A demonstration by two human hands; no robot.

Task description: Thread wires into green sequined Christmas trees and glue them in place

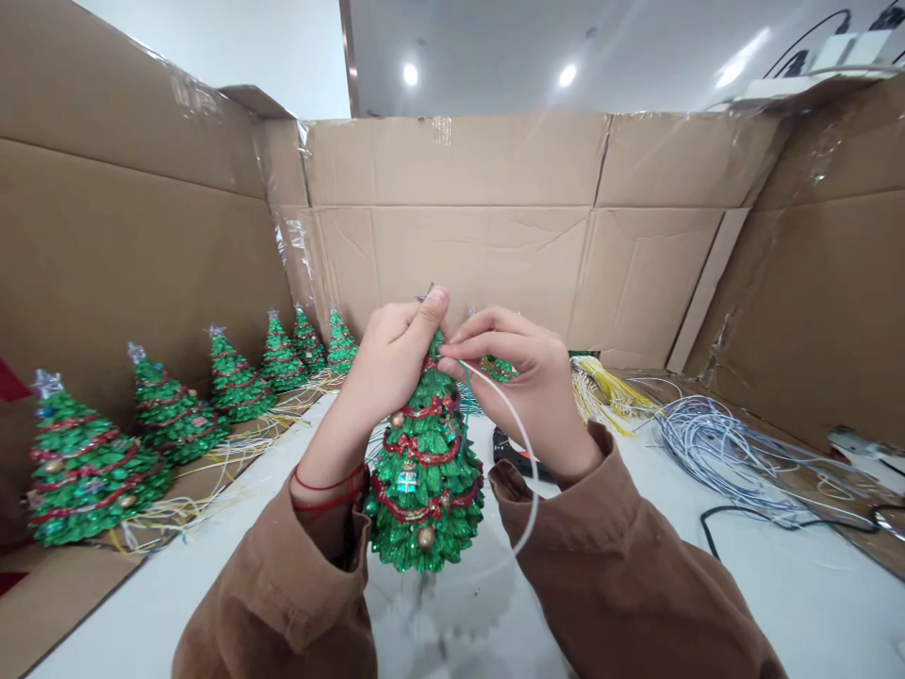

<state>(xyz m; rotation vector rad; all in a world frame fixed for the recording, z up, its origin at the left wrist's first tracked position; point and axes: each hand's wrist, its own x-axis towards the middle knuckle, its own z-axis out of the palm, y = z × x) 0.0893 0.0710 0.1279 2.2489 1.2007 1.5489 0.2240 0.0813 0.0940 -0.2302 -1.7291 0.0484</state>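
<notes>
A green glittery Christmas tree figure (425, 471) with red garlands and gold balls stands upright between my hands. My left hand (403, 354) is wrapped round its top, thumb up, and largely hides the tip. Close by on the right, my right hand (527, 377) pinches a white wire (519, 424) against the tree's upper side. That wire curves down past my right wrist toward the white table. A thin green wire hangs near the tree's right side, under my right fingers.
Several similar trees (237, 377) line the left side, with white and yellow wires beside them. Behind my right hand lie a black tool (503, 451), a yellow-white wire bundle (612, 389) and a blue-white coil (714, 448). Cardboard walls (481, 245) surround the table (636, 585).
</notes>
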